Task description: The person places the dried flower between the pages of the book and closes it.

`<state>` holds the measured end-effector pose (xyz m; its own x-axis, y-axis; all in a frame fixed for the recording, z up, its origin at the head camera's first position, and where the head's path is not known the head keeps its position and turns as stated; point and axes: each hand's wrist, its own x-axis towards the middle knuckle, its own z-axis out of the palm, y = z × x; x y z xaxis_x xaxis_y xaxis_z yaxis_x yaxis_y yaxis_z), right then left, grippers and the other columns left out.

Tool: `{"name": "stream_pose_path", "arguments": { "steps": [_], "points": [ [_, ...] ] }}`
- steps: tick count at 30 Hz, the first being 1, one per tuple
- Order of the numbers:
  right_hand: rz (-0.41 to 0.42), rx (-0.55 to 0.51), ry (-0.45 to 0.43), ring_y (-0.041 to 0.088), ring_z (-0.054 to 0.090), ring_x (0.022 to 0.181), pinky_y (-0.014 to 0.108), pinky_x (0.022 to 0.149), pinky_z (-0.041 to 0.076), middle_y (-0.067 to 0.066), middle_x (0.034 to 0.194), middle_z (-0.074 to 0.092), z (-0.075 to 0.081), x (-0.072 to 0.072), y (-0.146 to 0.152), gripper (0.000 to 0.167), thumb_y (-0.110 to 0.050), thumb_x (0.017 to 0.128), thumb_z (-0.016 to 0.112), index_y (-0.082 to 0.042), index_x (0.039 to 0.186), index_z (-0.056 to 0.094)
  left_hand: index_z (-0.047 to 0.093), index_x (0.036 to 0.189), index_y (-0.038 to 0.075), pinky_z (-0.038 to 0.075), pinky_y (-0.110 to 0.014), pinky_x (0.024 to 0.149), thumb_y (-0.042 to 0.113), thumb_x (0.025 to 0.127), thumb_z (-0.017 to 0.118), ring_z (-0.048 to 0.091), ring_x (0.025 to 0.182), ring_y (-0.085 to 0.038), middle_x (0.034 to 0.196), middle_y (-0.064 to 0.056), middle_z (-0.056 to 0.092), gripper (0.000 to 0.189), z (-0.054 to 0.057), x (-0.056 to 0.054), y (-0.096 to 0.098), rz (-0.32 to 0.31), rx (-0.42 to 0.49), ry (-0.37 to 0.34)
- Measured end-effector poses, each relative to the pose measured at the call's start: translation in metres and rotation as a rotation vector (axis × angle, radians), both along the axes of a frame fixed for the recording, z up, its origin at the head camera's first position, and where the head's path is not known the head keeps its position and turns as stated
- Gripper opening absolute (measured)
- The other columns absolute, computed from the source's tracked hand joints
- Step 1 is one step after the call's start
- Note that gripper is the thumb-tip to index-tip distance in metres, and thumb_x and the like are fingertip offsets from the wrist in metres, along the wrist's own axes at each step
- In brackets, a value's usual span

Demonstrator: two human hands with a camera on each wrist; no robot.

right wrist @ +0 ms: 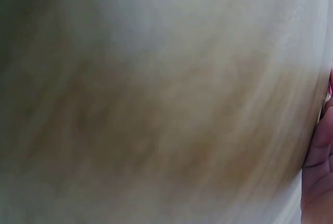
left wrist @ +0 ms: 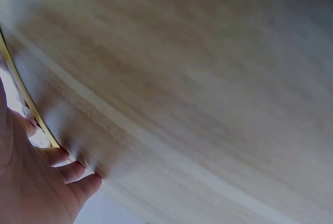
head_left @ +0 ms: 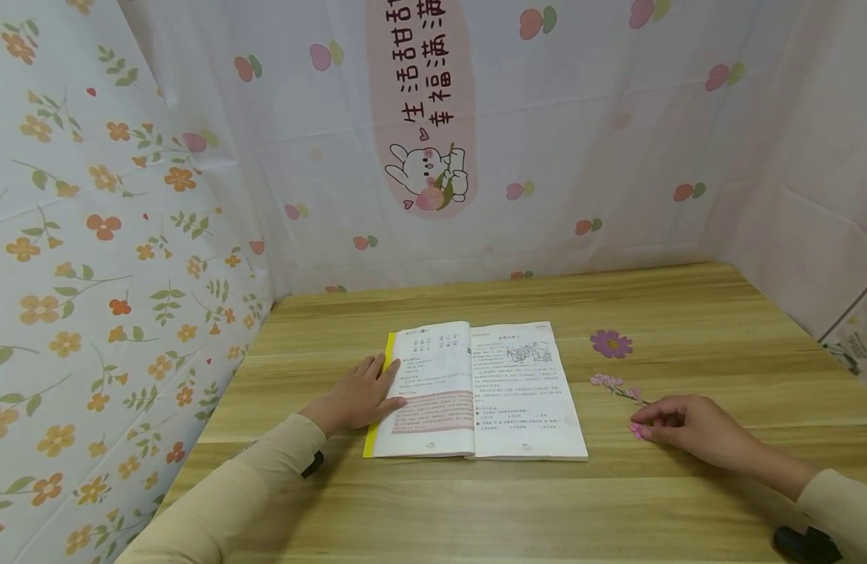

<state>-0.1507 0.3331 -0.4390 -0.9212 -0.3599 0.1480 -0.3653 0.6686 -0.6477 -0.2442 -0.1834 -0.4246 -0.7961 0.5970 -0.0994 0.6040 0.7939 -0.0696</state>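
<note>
An open book [head_left: 518, 392] with printed pages and a yellow edge lies on the table. My left hand [head_left: 363, 395] rests at its left edge, thumb over the page; in the left wrist view its fingertips touch the tabletop beside the yellow edge. Right of the book, my right hand [head_left: 694, 431] pinches a small pink flower [head_left: 640, 432] between thumb and index finger, low over the table. A thin sprig with pink blossoms [head_left: 605, 381] reaches toward those fingers; its lower end is hidden. Behind it lies a flat purple flower [head_left: 611, 344]. The right wrist view shows only part of the hand.
The wooden table [head_left: 433, 509] ends at the back against a printed curtain [head_left: 299, 211] with a rabbit picture. Floral cloth [head_left: 109, 274] hangs along the left side, and a pale cloth hangs on the right.
</note>
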Motion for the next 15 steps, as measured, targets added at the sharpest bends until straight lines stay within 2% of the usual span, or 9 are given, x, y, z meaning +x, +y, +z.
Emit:
{"name": "stream_pose_path", "arguments": {
  "steps": [8,15],
  "points": [
    [-0.033,0.031,-0.014,0.002,0.058,0.074,0.023,0.062,0.049,-0.014,0.086,0.069,0.0011,-0.001,-0.0016,0.009,-0.021,0.085,0.076,-0.018,0.094,0.077,0.03,0.15,-0.003,0.033,-0.054,0.105,0.053,0.1,0.041,0.033,0.134,-0.046,0.147,-0.033,0.031,0.076,0.0001,0.0002,0.0003,0.005,0.006,-0.007],
    [-0.054,0.018,-0.066,0.003,0.06,0.076,0.024,0.063,0.05,-0.008,0.086,0.07,0.0038,-0.0004,-0.0033,0.007,-0.022,0.085,0.076,-0.019,0.091,0.076,0.028,0.15,-0.003,0.032,-0.054,0.106,0.054,0.1,0.04,0.032,0.134,-0.047,0.148,-0.033,0.03,0.077,0.0012,0.0001,0.0005,0.005,0.01,-0.027]
  ]
}}
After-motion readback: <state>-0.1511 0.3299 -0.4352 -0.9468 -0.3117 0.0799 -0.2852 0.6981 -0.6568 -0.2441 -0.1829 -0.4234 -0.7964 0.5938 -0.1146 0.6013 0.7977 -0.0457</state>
